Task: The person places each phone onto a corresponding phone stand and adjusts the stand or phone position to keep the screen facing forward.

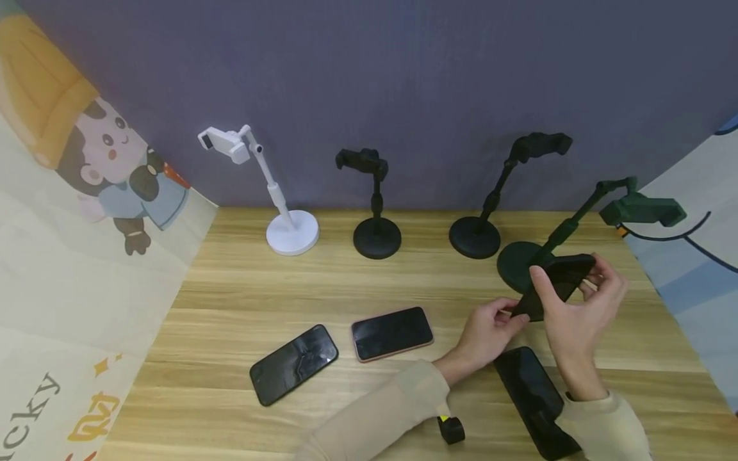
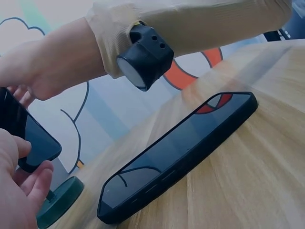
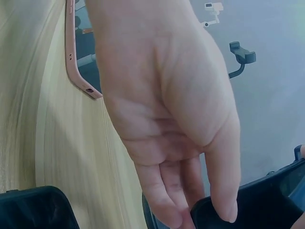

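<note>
Both hands hold a black phone (image 1: 567, 275) at a tilt over the table, in front of the dark green phone stand (image 1: 567, 234). My left hand (image 1: 487, 330) pinches its lower end between thumb and fingers, as the right wrist view also shows. My right hand (image 1: 585, 320) grips the upper part, thumb across the near side and fingers behind the far edge. Below the hands, another black phone (image 2: 178, 155) lies screen up on the wood, its near end partly covered by the right sleeve in the head view.
A white stand (image 1: 292, 232) and two black stands (image 1: 377, 238) (image 1: 475, 237) line the wall with their clamps empty. On the table lie a pink-edged phone (image 1: 392, 333) and a dark phone (image 1: 294, 365). A black wrist camera (image 1: 451, 430) hangs under the left sleeve.
</note>
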The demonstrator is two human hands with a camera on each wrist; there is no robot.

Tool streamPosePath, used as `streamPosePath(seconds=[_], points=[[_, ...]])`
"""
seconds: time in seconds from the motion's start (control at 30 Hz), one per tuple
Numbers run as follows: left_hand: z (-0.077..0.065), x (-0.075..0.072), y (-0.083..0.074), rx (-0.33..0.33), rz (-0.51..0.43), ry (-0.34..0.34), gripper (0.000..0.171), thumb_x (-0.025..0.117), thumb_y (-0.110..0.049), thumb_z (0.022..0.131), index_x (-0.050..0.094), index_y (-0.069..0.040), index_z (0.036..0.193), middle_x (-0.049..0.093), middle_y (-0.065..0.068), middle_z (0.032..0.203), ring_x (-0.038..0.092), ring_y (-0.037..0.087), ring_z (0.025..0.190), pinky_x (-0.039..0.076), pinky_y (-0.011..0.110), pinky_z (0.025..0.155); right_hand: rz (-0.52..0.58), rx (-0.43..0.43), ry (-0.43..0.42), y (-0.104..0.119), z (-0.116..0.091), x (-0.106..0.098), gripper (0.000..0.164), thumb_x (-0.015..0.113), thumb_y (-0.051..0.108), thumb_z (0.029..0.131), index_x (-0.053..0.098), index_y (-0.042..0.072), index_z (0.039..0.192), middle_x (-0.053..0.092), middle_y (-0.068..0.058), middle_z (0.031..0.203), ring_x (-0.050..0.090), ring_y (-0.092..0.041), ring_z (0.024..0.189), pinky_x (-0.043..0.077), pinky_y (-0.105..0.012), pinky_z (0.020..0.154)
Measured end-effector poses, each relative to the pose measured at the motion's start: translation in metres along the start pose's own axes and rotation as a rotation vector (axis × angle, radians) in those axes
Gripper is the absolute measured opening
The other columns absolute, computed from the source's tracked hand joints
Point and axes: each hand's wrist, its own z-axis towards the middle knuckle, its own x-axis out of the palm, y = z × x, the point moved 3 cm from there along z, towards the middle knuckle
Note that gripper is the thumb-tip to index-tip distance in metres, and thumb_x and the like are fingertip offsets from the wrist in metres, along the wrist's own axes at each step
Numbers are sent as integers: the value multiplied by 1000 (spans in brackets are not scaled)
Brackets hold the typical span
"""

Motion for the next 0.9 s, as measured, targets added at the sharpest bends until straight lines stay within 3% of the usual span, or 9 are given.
streamPosePath(seconds=[0.37,0.63,0.9], points=[[0,-3,-2,63,40,-42,24,62,-20,91,69,-8,110,69,4,85,54,-10,68,47,6,61,18,93,31,-33,3,5,78,79,15,71,39,18,138,48,4,126,46,-13,103,37,-23,86],[0,-6,-5,127,97,-69,24,61,-22,92,70,-10,111,70,2,95,56,-10,73,47,5,65,12,124,90,-37,2,4,89,77,15,73,29,17,148,39,-4,145,41,-11,120,32,-29,107],[-3,-10,-14,180,152,-103,24,63,-17,90,70,-8,111,70,4,103,59,-5,80,46,5,69,-37,138,131,-36,1,3,92,77,22,74,25,22,149,40,0,144,43,-11,119,33,-29,106]])
